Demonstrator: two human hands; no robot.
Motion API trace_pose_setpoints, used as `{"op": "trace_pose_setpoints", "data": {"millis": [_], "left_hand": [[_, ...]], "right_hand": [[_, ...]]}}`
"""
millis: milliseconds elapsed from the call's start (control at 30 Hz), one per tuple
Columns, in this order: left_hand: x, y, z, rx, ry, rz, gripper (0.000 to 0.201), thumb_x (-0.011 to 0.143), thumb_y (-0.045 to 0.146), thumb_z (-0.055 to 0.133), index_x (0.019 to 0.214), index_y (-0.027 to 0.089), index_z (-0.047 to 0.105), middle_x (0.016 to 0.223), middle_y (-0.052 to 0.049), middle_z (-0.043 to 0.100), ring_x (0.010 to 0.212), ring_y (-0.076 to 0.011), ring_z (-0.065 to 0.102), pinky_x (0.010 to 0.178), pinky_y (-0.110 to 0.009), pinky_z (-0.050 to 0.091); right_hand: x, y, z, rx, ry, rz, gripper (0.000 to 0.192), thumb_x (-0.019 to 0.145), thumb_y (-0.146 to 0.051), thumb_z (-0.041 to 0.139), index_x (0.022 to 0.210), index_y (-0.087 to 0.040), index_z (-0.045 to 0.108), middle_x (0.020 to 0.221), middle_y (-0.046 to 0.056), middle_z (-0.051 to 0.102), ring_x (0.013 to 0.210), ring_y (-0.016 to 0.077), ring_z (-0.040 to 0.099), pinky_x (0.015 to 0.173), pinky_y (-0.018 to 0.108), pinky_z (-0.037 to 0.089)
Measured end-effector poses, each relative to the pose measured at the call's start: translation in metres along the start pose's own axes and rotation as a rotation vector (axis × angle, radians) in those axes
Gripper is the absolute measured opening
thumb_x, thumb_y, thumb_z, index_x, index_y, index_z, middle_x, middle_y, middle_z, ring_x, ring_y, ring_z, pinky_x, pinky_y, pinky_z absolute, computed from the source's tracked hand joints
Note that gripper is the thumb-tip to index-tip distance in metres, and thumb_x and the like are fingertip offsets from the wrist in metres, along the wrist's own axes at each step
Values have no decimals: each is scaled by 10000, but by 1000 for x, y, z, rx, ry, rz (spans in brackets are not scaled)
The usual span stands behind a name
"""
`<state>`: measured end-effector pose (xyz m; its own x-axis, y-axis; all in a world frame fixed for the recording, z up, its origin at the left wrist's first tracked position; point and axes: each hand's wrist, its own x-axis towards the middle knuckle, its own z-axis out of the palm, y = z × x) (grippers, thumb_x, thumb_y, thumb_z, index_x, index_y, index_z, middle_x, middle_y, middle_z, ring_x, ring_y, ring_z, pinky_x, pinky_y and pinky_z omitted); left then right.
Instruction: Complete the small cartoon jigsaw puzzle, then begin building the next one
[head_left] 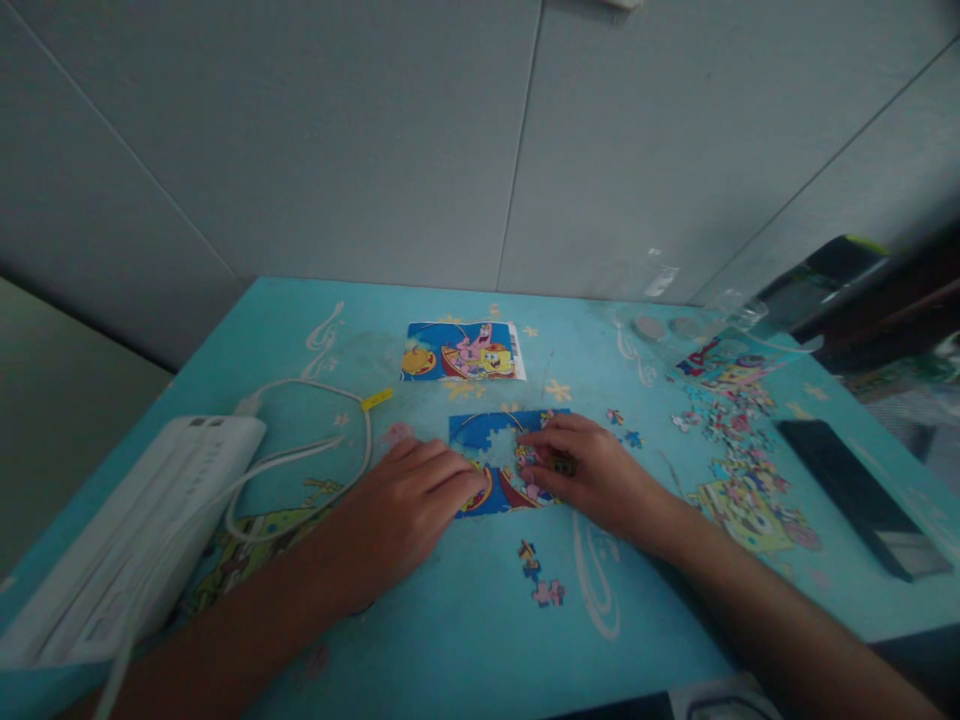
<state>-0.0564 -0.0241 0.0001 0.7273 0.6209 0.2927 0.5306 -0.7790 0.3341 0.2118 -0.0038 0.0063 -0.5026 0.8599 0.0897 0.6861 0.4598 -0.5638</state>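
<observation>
Left hand (424,490) and right hand (589,468): fingers half-bent, whether anything is gripped cannot be told | under fingertips: partly assembled jigsaw (496,496), gapped at centre | beneath: turquoise flower-printed table (457,620) | beyond: picture card (465,354) laid flat | table backed by grey panelled wall (375,150)

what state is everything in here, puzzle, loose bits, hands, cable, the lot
Puzzle: partly assembled, gap in the middle
Printed picture: lying flat beyond the puzzle
Near loose pieces: apart from the puzzle
Piece pile: spread out, unsorted-looking
Left hand: fingers at the puzzle's left side
Right hand: fingers bent over its right side, grip unclear
White cable: loosely looped
White device: lying down, on or off unclear
</observation>
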Motion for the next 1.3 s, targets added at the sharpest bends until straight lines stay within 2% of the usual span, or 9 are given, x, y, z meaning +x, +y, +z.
{"op": "trace_pose_setpoints", "data": {"millis": [167, 300, 467, 567, 667, 767, 867, 1167, 1300], "left_hand": [[-1, -1, 1, -15, -20, -5, 233, 1033, 177, 413, 1141, 217, 614, 1029, -20, 655, 955, -209, 555, 1044, -492, 268], [-3, -2, 3, -7, 12, 9, 247, 1022, 143, 420, 1160, 215, 612, 1043, -24, 658, 960, -207, 557, 1055, -489, 270], [-3, -3, 3, -11, 15, 11, 278, 1012, 114, 417, 1181, 229, 607, 1074, -19, 662, 970, -198, 565, 1076, -472, 264], [-3, -4, 3, -21, 26, 19, 280, 1012, 103, 415, 1182, 226, 600, 1087, -15, 661, 985, -190, 572, 1095, -471, 252], [-4, -5, 5, -29, 15, 15, 276, 1008, 103, 429, 1188, 229, 596, 1095, -12, 659, 1002, -185, 579, 1105, -471, 258], [-6, -8, 6, -19, -2, 7, 290, 1001, 103, 442, 1209, 237, 594, 1115, -14, 661, 1017, -182, 590, 1122, -477, 259], [-8, -10, 7, -1, 0, 15, 291, 996, 120, 453, 1215, 241, 602, 1129, -22, 665, 1021, -184, 601, 1127, -479, 271], [-6, -10, 6, 10, 6, 32, 246, 1007, 173, 469, 1208, 222, 603, 1111, -38, 673, 1003, -197, 600, 1080, -470, 334], [-5, -9, 6, 15, 4, 30, 224, 1009, 203, 492, 1197, 224, 613, 1087, -31, 679, 977, -192, 598, 1083, -485, 316]], "right_hand": [[1, 0, -1, -16, 11, 2, 230, 919, -321, 675, 1115, -209, 720, 895, 44, 633, 849, 187, 584, 785, 316, 456], [1, -5, -1, -24, 34, -27, 179, 904, -294, 693, 1051, -193, 710, 866, 38, 650, 853, 187, 586, 789, 317, 449], [-1, -11, -7, 85, 60, 5, 79, 917, -223, 661, 972, -211, 715, 846, 8, 699, 776, 141, 617, 745, 272, 457], [-2, 2, -24, 78, 210, 99, 115, 930, -259, 642, 996, -225, 730, 889, 7, 730, 758, 135, 629, 716, 263, 464], [-4, 30, -45, -1, 360, 249, 162, 924, -307, 642, 1003, -213, 747, 836, 15, 735, 694, 143, 619, 665, 277, 459], [-5, 56, -58, -16, 290, 320, 217, 917, -338, 634, 1006, -183, 757, 791, 31, 743, 655, 155, 621, 630, 290, 459], [-5, 68, -59, 1, 210, 304, 227, 917, -336, 621, 1007, -181, 760, 798, 32, 754, 663, 156, 632, 643, 291, 470], [-5, 64, -57, -101, 178, 269, 193, 899, -284, 625, 987, -199, 774, 827, 25, 760, 680, 154, 627, 658, 293, 459], [-5, 68, -57, -162, 181, 270, 208, 900, -294, 624, 1008, -197, 773, 833, 38, 749, 694, 166, 624, 673, 309, 454]]}}
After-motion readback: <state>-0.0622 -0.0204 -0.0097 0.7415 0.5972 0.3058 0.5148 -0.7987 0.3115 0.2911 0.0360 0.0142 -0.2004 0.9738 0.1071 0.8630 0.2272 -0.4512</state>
